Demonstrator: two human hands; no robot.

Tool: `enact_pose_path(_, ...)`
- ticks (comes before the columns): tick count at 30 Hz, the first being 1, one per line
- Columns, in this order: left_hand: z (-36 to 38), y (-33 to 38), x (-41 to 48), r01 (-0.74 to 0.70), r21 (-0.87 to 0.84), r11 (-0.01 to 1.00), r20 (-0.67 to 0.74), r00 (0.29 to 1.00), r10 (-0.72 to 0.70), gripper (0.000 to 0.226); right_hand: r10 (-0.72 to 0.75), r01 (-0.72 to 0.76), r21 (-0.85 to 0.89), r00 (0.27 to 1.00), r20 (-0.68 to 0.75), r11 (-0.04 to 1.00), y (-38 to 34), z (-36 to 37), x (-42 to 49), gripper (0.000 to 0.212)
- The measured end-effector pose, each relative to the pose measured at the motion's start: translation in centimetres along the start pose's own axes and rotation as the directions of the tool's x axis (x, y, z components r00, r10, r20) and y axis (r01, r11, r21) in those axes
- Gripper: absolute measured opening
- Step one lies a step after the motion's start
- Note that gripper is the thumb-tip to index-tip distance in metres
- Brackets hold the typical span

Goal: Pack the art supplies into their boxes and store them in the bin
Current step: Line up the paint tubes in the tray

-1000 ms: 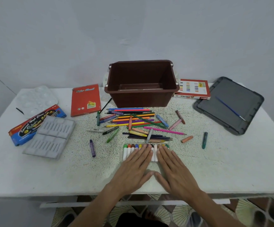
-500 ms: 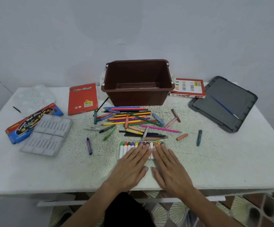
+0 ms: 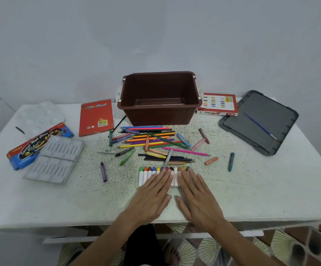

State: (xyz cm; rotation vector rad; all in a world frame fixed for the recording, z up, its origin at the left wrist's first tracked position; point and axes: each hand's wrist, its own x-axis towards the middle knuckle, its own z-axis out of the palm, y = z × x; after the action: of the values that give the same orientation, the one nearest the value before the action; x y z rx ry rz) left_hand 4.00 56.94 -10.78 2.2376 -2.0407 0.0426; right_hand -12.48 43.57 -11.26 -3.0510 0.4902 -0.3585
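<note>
A clear tray of paint tubes [image 3: 146,175] with coloured caps lies near the table's front edge. My left hand [image 3: 152,196] and my right hand [image 3: 196,196] rest flat on it, side by side, fingers straight. Behind the tray lies a loose heap of colour pencils and crayons [image 3: 152,141]. The brown bin [image 3: 159,96] stands open and empty at the back centre. An orange pencil box [image 3: 96,117], a blue watercolour box [image 3: 38,144] and an oil pastel box [image 3: 218,104] lie around it.
An empty grey insert tray [image 3: 56,160] and a clear paint palette [image 3: 40,116] sit at the left. The grey bin lid [image 3: 259,121] with a blue brush [image 3: 259,126] on it lies at the right. Stray crayons: purple [image 3: 103,171], dark green [image 3: 231,161], orange [image 3: 211,160].
Both hands have stayed flat on the paint tube tray. Only the camera view has shifted slightly.
</note>
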Motion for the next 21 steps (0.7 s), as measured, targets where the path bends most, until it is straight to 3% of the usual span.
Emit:
enact_pose_path(5, 0.0, 0.2, -0.4, 0.064, 0.011, 0.998, -0.022, 0.998, -0.063, 0.06, 0.035, -0.035, 0.005, 0.999, 0.036, 0.999, 0.0, 0.1, -0.1, 0.067)
enact_pose_path(11, 0.5, 0.0, -1.2, 0.27, -0.021, 0.963, -0.045, 0.962, -0.271, 0.066, 0.059, -0.06, 0.023, 0.996, 0.074, 0.998, 0.1, 0.0, 0.1, 0.07)
enact_pose_path(21, 0.2, 0.0, -0.8, 0.271, -0.02, 0.962, -0.028, 0.962, -0.271, 0.066, 0.071, -0.071, -0.004, 0.993, 0.091, 0.997, -0.1, -0.8, 0.5, 0.069)
